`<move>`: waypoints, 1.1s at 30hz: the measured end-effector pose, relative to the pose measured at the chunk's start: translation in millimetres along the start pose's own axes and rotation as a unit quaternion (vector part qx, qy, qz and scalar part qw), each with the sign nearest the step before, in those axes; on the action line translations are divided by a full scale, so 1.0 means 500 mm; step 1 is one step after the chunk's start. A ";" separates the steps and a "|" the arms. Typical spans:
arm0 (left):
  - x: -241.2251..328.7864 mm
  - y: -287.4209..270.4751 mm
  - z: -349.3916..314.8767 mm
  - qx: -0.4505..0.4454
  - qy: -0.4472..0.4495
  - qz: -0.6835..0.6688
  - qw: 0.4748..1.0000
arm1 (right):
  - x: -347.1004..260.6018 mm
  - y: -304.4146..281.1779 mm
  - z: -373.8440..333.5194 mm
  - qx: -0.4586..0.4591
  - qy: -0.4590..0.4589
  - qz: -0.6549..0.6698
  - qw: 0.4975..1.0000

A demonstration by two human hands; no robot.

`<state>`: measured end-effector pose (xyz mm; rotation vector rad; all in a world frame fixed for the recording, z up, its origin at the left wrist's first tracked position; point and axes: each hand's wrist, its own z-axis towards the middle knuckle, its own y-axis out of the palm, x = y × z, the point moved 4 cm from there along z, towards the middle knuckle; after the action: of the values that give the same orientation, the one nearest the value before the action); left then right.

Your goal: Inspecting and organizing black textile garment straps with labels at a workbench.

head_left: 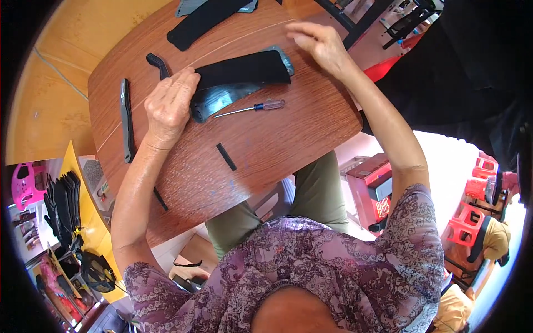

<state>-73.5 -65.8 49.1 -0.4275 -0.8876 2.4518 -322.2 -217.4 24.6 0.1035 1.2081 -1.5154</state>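
A narrow dark grey plastic strip [127, 119] is seen lying lengthwise near the left edge of the round reddish-brown wood-grain table [266, 150], apart from both hands. Just right of it, a small black curved plastic piece [157, 62] lies on the table beside the knuckles of the left hand [169, 102].

The left hand is laid palm down, fingers extended and close together, pressed on the left end of the long flat black fabric-covered panel [244, 69]. Nothing is gripped; the panel is held flat under the fingertips. The panel extends rightward from beneath that hand, and a shiny grey underside [214, 102] is exposed along its lower edge, directly beside the thumb.

A slim screwdriver with a translucent red-and-blue handle [252, 107] lies just below the panel, its tip pointed toward the left hand, untouched. A short black rectangular strip [226, 156] lies alone lower on the table, well apart from the hands.

The right end of the panel lies near the right hand [319, 44], slightly below and left of it. The right hand is raised above the far table edge, fingers loosely curled and pointing left; whether it holds anything cannot be told. A second long black panel [202, 21] rests at the table's far side, untouched.
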 end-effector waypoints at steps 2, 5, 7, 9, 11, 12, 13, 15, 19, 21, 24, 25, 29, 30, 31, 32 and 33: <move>0.002 -0.001 -0.011 -0.009 0.008 0.009 1.000 | -0.005 -0.004 -0.031 -0.078 0.007 -0.081 0.994; 0.016 0.008 -0.025 -0.044 0.030 0.023 0.998 | -0.038 0.018 -0.075 -0.153 -0.079 -0.086 0.981; 0.017 0.015 -0.034 -0.063 0.021 0.008 0.998 | -0.043 0.024 -0.076 -0.157 -0.082 -0.111 0.978; 0.005 0.020 -0.037 -0.074 -0.025 -0.014 0.997 | -0.044 0.032 -0.070 -0.149 -0.118 -0.139 0.972; -0.006 0.026 -0.031 -0.086 -0.073 -0.035 0.993 | -0.037 0.034 -0.066 -0.150 -0.129 -0.162 0.967; -0.012 0.025 -0.021 -0.071 -0.087 -0.041 0.993 | -0.037 0.039 -0.063 -0.151 -0.142 -0.183 0.961; -0.017 0.024 -0.012 -0.055 -0.100 -0.047 0.992 | -0.037 0.042 -0.062 -0.152 -0.144 -0.181 0.961; -0.013 0.025 0.005 -0.031 -0.042 -0.004 0.999 | -0.044 0.045 -0.066 -0.150 -0.189 -0.226 0.944; 0.004 0.031 -0.029 -0.069 0.062 0.066 0.993 | -0.047 0.047 -0.059 -0.160 -0.223 -0.251 0.928; 0.008 0.035 -0.043 -0.124 0.068 0.066 0.988 | -0.049 0.053 -0.056 -0.130 -0.285 -0.257 0.914; -0.015 0.037 -0.043 -0.140 -0.005 -0.031 0.990 | -0.047 0.052 -0.055 -0.138 -0.290 -0.274 0.907; -0.021 0.036 -0.043 -0.142 -0.006 -0.030 0.989 | -0.046 0.053 -0.053 -0.138 -0.291 -0.272 0.907; -0.056 0.029 -0.030 -0.187 -0.173 -0.168 0.952 | -0.058 0.041 -0.046 -0.101 -0.301 -0.243 0.917; -0.067 0.032 -0.031 -0.195 -0.238 -0.206 0.929 | -0.050 0.041 -0.041 -0.104 -0.256 -0.220 0.935; -0.078 0.039 -0.032 -0.156 -0.258 -0.237 0.923 | -0.047 0.044 -0.036 -0.103 -0.258 -0.220 0.935; -0.083 0.037 -0.027 -0.155 -0.258 -0.235 0.924 | -0.045 0.040 -0.029 -0.061 -0.251 -0.193 0.946; -0.097 0.040 -0.029 -0.158 -0.370 -0.317 0.859 | -0.042 0.039 -0.024 -0.019 -0.244 -0.164 0.955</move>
<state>-33.9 -98.2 31.0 0.6790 -1.4558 1.8128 -305.9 -191.4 20.7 -0.4964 0.8771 -1.6720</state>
